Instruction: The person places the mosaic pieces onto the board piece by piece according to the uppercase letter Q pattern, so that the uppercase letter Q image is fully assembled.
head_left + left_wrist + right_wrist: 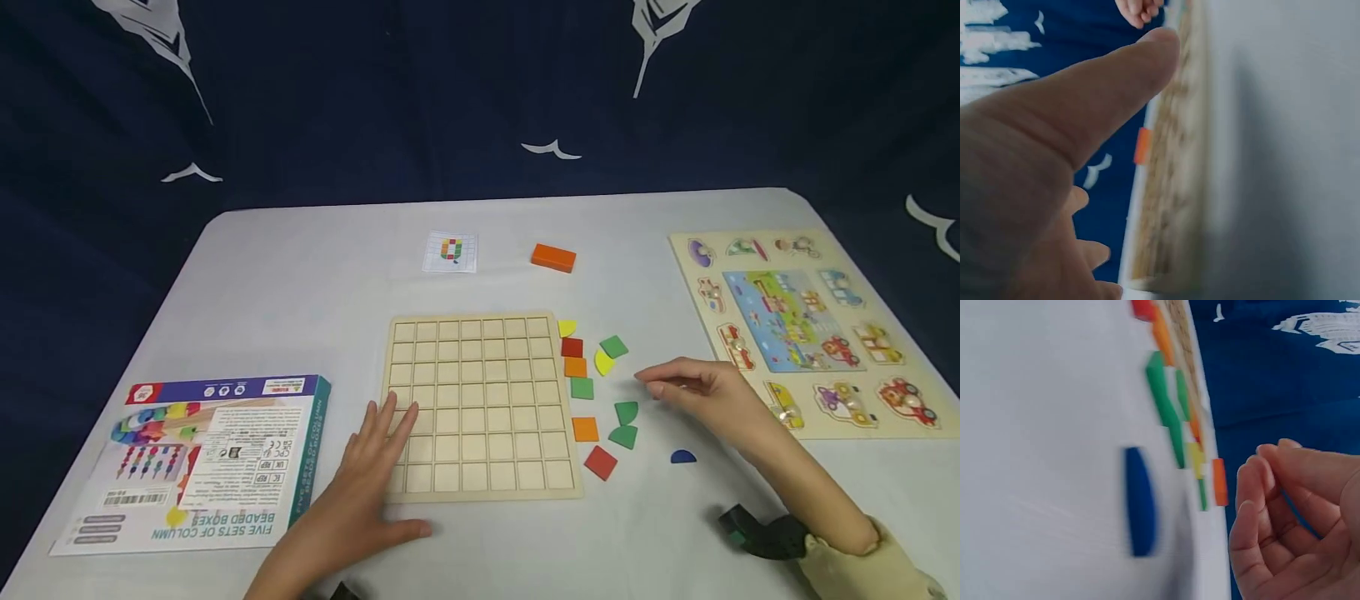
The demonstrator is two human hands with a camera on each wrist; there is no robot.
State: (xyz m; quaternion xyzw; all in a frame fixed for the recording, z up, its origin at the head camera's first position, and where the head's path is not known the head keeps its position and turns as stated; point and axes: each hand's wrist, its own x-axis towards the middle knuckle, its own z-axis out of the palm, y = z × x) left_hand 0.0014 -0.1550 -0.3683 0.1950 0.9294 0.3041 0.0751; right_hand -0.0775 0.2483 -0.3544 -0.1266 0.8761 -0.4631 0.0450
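The right hand is hovering just right of the loose tiles, its fingers loosely curling and, as far as I'm seeing, grasping nothing; the left hand is lying released, its spread fingertips over the left edge of the wooden grid board, which is sitting mid-table. Close along the board's far edge a yellow quarter-circle, a red square, an orange square and a green square are lining up, so a sideways push from the left hand could be sending the board into them. The blue half-circle is lying nearest the right wrist's black camera; a low sweep could be knocking it away, and such thin tiles could be slipping from a hasty pinch. The head view is giving me only the back of the right hand, while the right wrist view is showing its palm, with no tile appearing there. The left wrist view is catching the board edge-on beside the thumb; whether they're touching I cannot tell. Only the head view is taking in the pattern card and the bead-set box.
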